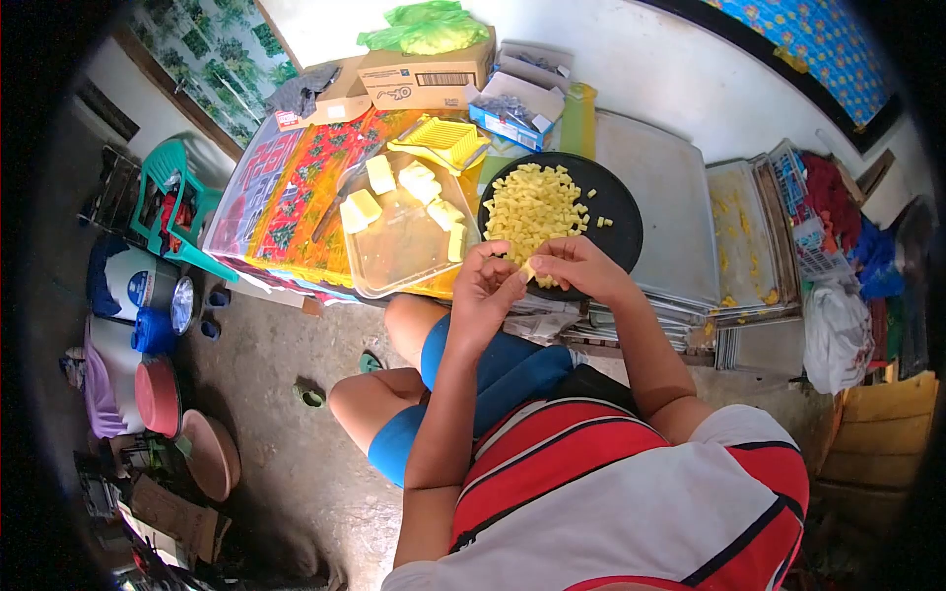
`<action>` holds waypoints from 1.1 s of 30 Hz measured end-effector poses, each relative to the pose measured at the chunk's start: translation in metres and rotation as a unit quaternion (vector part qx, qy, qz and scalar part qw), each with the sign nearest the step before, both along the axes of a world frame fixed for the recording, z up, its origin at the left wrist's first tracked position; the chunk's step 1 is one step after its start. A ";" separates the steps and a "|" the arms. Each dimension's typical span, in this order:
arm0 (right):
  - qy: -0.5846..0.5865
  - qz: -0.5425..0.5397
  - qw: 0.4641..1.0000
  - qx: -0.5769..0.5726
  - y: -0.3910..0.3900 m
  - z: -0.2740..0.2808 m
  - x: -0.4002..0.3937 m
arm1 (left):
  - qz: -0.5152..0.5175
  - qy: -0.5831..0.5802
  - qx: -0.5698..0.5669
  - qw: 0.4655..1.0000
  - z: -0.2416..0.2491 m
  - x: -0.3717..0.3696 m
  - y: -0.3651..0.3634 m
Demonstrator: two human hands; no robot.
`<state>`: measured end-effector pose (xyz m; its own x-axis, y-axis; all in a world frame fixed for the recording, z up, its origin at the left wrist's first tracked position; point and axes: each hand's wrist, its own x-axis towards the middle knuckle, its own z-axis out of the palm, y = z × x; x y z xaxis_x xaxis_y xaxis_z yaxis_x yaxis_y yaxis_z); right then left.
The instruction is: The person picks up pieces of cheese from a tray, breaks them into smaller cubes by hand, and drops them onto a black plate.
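Observation:
My left hand (490, 292) and my right hand (574, 268) meet at the near edge of a round black tray (619, 236). Between their fingertips they pinch a small yellow piece (529, 268). A heap of small yellow pieces (537, 209) covers much of the tray, with a few loose ones to its right. Left of the tray lies a clear shallow plastic container (399, 258) with several larger yellow blocks (361, 210) in it. Behind that container is a yellow slotted tray (448, 143). A knife (330, 214) rests along the container's left side.
Cardboard boxes (422, 81), a green plastic bag (424, 28) and a blue-white box (512, 110) stand at the back. Large metal trays (655, 187) are stacked on the right. A green chair (168, 197) and several basins (158, 394) are at the left.

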<state>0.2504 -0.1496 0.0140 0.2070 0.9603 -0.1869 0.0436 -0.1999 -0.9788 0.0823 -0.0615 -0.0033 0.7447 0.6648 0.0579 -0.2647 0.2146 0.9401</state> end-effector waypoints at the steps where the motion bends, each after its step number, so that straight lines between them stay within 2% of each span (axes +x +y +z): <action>1: 0.009 -0.001 1.000 0.003 0.000 0.000 -0.001 | 0.000 -0.002 0.004 1.000 -0.001 0.000 0.000; 5: 0.034 -0.010 0.999 0.010 0.002 -0.007 0.000 | 0.000 0.003 0.006 1.000 -0.002 0.001 0.000; 8: 0.054 -0.074 0.996 0.016 0.000 -0.006 0.003 | 0.000 0.007 -0.014 1.000 -0.002 0.000 -0.001; 11: -0.073 -0.134 0.988 -0.021 0.001 -0.011 0.024 | -0.003 0.010 -0.030 1.000 -0.003 -0.002 0.001; 14: -0.276 -0.176 0.945 0.002 0.000 -0.050 0.052 | 0.013 0.006 -0.051 0.999 -0.008 -0.002 0.002; 17: -0.380 -0.160 0.907 -0.085 -0.004 -0.047 0.057 | 0.032 0.012 -0.086 0.996 -0.013 0.000 0.004; 20: -0.391 -0.165 0.903 -0.068 -0.006 -0.042 0.054 | 0.035 0.015 -0.097 0.995 -0.014 0.001 0.004; 23: -0.282 -0.152 0.946 0.050 -0.001 -0.044 0.051 | 0.024 0.014 -0.086 0.996 -0.017 0.001 0.004; 26: -0.012 -0.041 0.999 -0.022 -0.003 0.001 0.021 | 0.020 0.016 -0.068 0.997 -0.016 0.003 0.003; 29: 0.013 0.023 0.998 0.063 0.004 -0.008 0.007 | 0.008 0.012 -0.054 0.998 -0.014 0.002 0.004; 33: 0.016 0.024 0.998 0.050 0.008 -0.011 0.001 | -0.004 -0.010 -0.055 0.998 -0.014 -0.001 0.005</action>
<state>0.2517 -0.1416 0.0031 0.1566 0.9831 -0.0953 0.0184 -0.0993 -0.9949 0.0814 -0.0564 -0.0171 0.7501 0.6613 -0.0002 -0.2805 0.3183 0.9055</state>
